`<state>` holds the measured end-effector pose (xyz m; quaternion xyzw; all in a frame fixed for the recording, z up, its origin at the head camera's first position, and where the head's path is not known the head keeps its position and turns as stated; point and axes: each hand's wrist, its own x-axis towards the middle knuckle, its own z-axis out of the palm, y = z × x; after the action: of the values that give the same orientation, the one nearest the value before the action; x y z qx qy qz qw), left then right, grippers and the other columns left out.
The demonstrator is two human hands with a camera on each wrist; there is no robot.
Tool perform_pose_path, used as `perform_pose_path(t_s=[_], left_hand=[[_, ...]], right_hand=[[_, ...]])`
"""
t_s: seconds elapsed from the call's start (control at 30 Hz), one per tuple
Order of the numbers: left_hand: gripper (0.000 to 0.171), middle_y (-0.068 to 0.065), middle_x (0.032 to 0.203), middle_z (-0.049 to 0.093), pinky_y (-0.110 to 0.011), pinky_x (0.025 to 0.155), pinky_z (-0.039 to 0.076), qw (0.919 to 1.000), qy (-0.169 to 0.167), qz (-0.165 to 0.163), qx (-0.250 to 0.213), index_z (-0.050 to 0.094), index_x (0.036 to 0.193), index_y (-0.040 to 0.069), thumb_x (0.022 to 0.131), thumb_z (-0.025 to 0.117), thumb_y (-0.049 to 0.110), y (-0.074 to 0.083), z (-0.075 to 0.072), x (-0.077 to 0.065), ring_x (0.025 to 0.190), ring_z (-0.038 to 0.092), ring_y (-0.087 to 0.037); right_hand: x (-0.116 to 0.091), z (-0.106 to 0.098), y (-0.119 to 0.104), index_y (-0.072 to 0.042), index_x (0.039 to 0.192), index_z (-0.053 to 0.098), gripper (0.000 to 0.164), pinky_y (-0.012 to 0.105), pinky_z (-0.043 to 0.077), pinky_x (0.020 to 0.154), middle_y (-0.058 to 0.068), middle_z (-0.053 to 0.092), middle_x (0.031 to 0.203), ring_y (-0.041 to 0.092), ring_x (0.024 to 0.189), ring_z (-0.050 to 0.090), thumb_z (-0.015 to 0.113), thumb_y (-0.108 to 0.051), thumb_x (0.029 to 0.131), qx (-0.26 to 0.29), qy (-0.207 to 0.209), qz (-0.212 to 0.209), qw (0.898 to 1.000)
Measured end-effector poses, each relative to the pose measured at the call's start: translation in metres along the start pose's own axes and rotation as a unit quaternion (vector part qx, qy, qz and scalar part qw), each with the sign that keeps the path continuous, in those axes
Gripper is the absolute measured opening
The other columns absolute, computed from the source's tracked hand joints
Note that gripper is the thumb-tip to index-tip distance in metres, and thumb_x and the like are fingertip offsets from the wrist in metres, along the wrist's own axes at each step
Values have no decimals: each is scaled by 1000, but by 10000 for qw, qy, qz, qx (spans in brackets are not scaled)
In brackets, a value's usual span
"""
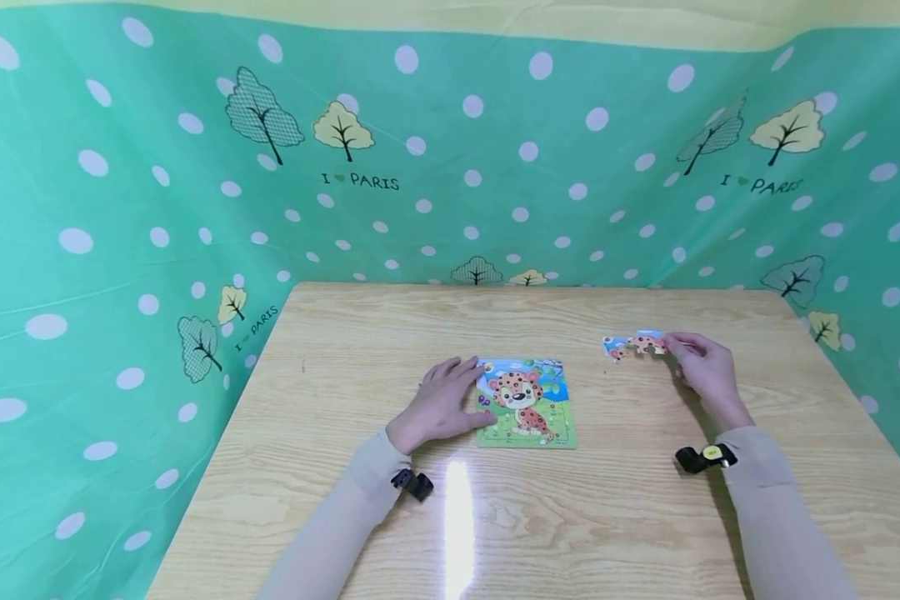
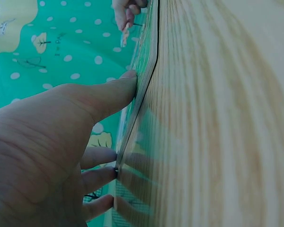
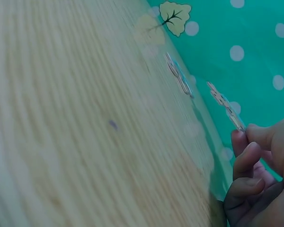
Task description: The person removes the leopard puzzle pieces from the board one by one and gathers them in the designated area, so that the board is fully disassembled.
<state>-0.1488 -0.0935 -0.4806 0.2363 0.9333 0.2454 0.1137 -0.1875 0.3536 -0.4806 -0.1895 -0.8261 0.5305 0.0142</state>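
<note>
A square jigsaw puzzle board [image 1: 528, 404] with a spotted leopard cub lies flat on the wooden table. My left hand [image 1: 438, 404] rests along its left side, fingers spread; the thumb touches the lower left and the fingertips the upper left corner. In the left wrist view, that hand [image 2: 52, 137] meets the board's thin edge [image 2: 141, 97]. Off to the right, my right hand [image 1: 705, 371] pinches a spotted puzzle piece [image 1: 647, 341] between thumb and finger. The right wrist view has this piece [image 3: 227, 108] raised off the table. Beside it, another puzzle piece [image 1: 613, 347] lies on the tabletop.
The light wooden table [image 1: 330, 358] reaches back to a green dotted curtain [image 1: 487, 150], which also hangs along both sides. A bright light reflection falls on the wood below the board. Each wrist wears a small black camera.
</note>
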Motion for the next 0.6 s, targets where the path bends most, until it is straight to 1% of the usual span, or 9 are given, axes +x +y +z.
perform_pose_path(t_s=[0.07, 0.2, 0.27, 0.43, 0.53, 0.6], left_hand=[[94, -9, 177, 28, -62, 134, 13, 10000, -3, 10, -7, 38, 166, 14, 93, 73, 60, 0, 0, 0, 164, 22, -39], [93, -9, 177, 29, -62, 134, 13, 10000, 16, 27, -9, 38, 166, 14, 93, 73, 60, 0, 1, 0, 164, 22, -40], [93, -9, 177, 29, -62, 134, 13, 10000, 16, 31, 20, 38, 166, 14, 93, 73, 60, -1, 1, 0, 164, 22, -39], [93, -10, 177, 29, -62, 134, 13, 10000, 18, 61, 55, 38, 166, 14, 94, 73, 61, -1, 2, 0, 163, 22, -40], [93, -9, 177, 29, -62, 134, 14, 10000, 26, 71, 48, 38, 166, 14, 94, 72, 61, -2, 3, 0, 163, 22, -40], [93, -9, 177, 29, -62, 134, 14, 10000, 32, 72, 61, 38, 166, 14, 94, 72, 62, -2, 3, 0, 163, 22, -39]], right_hand=[[1, -2, 0, -22, 126, 69, 33, 21, 47, 52, -21, 66, 88, 3, 66, 58, 65, -47, 106, -82, -1, 69, 9999], [3, -5, 2, -23, 126, 68, 33, 21, 47, 53, -23, 65, 86, 2, 67, 57, 64, -49, 105, -211, -69, 146, 9996], [4, -6, 3, -20, 127, 68, 35, 20, 47, 53, -24, 64, 85, 2, 67, 57, 64, -48, 106, -265, -91, 159, 9995], [7, -5, 7, -6, 141, 64, 51, 21, 49, 54, -26, 63, 82, 1, 68, 58, 62, -45, 107, -543, -61, 56, 9985], [9, -5, 8, -1, 145, 61, 56, 19, 52, 59, -21, 63, 89, 0, 72, 59, 61, -43, 108, -781, -54, -43, 9969], [9, -4, 8, -1, 145, 61, 55, 19, 54, 63, -13, 65, 99, 0, 75, 60, 60, -43, 109, -940, -55, -92, 9955]])
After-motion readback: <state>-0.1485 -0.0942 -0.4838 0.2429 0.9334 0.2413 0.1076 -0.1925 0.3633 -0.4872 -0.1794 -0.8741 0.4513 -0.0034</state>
